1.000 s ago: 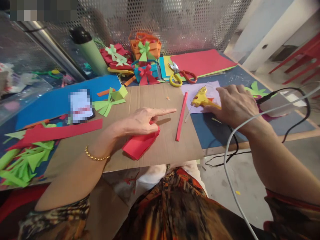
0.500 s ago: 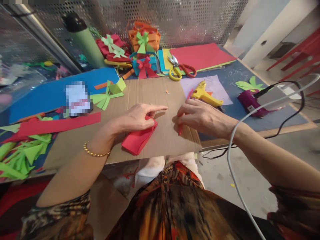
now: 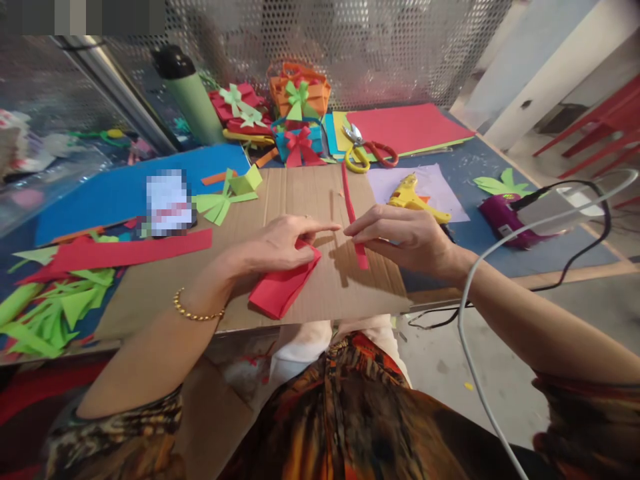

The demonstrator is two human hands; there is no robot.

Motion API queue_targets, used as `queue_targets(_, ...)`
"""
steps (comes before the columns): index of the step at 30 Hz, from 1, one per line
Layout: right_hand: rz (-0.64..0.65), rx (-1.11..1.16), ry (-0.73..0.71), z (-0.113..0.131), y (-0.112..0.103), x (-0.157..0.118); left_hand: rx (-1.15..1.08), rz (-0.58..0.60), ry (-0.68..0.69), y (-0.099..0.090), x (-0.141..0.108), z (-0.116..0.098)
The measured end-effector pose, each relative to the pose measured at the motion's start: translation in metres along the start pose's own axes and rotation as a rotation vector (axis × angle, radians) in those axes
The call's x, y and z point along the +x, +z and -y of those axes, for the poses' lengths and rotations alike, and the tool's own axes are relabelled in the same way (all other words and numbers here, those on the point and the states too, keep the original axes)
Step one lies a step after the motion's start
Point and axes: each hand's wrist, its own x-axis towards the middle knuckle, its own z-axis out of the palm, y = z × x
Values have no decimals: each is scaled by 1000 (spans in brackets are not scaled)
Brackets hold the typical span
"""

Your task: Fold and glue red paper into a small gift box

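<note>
My left hand (image 3: pixel 277 245) holds a folded red paper piece (image 3: pixel 285 287) low over the cardboard sheet (image 3: pixel 300 187). The thumb presses on the paper's upper end, and the index finger stretches out to the right. In my right hand (image 3: pixel 405 233) a narrow red paper strip (image 3: pixel 349 200) is pinched at the fingertips, its length running away from me across the cardboard. The two hands' fingertips nearly meet, close to the strip. My right palm covers part of what lies behind it.
A yellow glue gun (image 3: pixel 410 193) lies on lilac paper (image 3: pixel 450 190) beyond my right hand. Scissors (image 3: pixel 357 150) rest near stacked coloured sheets (image 3: pixel 415 127). Small paper bags (image 3: pixel 300 93) stand at the back. Green scraps (image 3: pixel 75 300) lie left; a white cable (image 3: pixel 463 320) crosses my right forearm.
My right hand has brought the red strip leftward, close to my left index fingertip, and the strip now shows at fuller length. My left hand keeps its hold on the folded paper.
</note>
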Motion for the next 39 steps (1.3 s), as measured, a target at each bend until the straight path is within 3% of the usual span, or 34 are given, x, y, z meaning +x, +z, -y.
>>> queue_targets(8,410,-122,8,-4,-2,14,52,-69,116,7,3,2)
queue_targets(13,565,-142,20,-1,-2,27,33,-52,56,6,10,2)
queue_targets(21,494,59,153,7,11,29,46,-2,15,6,13,-2)
queue_targets(31,491,-29,-11,10,5,30,127,30,-15,8,16,-4)
queue_targets(35,522,-135,-13,11,12,31,45,40,21,7,18,-4)
queue_targets(39,473,-60,50,14,16,34,20,61,9,6,21,-1)
